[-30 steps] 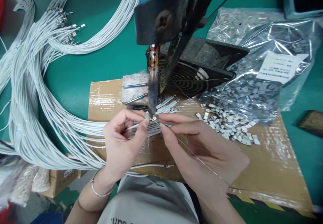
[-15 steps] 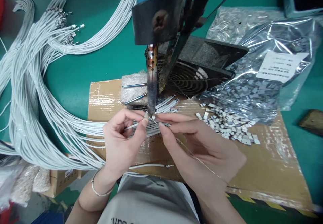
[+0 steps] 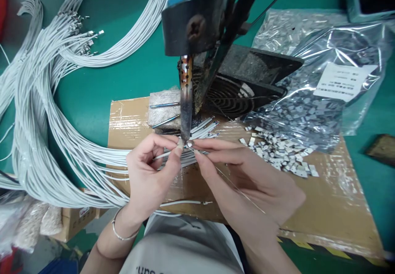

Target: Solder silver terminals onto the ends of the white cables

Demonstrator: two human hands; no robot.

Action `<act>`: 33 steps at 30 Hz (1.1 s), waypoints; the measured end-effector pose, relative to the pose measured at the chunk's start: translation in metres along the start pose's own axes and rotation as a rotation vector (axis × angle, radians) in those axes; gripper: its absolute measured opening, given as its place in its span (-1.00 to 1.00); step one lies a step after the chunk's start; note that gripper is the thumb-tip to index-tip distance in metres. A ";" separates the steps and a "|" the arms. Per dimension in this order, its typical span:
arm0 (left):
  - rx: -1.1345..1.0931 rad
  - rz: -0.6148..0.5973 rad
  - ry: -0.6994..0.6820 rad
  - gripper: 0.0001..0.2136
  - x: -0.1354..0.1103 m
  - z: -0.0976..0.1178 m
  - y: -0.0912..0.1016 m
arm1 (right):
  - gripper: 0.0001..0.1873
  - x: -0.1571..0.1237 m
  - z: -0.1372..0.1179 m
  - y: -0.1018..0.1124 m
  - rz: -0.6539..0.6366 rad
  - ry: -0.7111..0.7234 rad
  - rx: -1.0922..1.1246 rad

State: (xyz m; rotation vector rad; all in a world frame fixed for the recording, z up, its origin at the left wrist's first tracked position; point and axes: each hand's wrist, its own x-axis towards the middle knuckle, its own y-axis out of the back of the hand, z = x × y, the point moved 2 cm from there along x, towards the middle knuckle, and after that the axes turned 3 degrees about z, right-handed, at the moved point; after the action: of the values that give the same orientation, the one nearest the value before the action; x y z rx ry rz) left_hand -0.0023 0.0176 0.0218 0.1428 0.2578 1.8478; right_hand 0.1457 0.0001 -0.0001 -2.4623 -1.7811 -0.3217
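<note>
My left hand point(image 3: 152, 175) is closed in a pinch on a white cable point(image 3: 160, 156), its end held just under the tip of a fixed, upright soldering iron point(image 3: 185, 109). In my right hand point(image 3: 247, 179), thumb and fingers are closed around a thin strand of solder wire point(image 3: 237, 189), which trails back across the palm. A small metal tab point(image 3: 189, 145) shows at the right fingertips, beside the iron's tip. The fingertips partly hide the joint between cable and tab. Further white cables point(image 3: 197, 159) lie behind both hands.
A cardboard sheet point(image 3: 324, 208) covers the green table point(image 3: 101, 82). Loose metal tabs point(image 3: 290, 152) are heaped right, beside a plastic bag of tabs point(image 3: 321, 109). A black fan point(image 3: 231, 95) stands behind the iron. Thick cable bundles point(image 3: 31, 142) fill the left, near a wrapped block point(image 3: 163, 101).
My right hand has shifted very slightly right, and less of the solder wire's tail shows. The left hand keeps its pinch, its fingertips a touch further right.
</note>
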 end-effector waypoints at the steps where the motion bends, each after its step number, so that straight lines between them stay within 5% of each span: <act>1: 0.002 0.001 0.001 -0.88 0.000 0.000 0.000 | -0.80 0.000 -0.001 0.000 0.009 -0.007 0.005; 33: -0.013 -0.014 0.017 -0.87 0.000 -0.003 0.002 | -0.74 -0.003 0.005 -0.001 -0.020 0.067 0.002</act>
State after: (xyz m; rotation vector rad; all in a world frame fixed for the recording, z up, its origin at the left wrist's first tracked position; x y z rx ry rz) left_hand -0.0047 0.0171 0.0198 0.1160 0.2574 1.8371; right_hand 0.1450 -0.0013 -0.0057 -2.4042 -1.7798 -0.3988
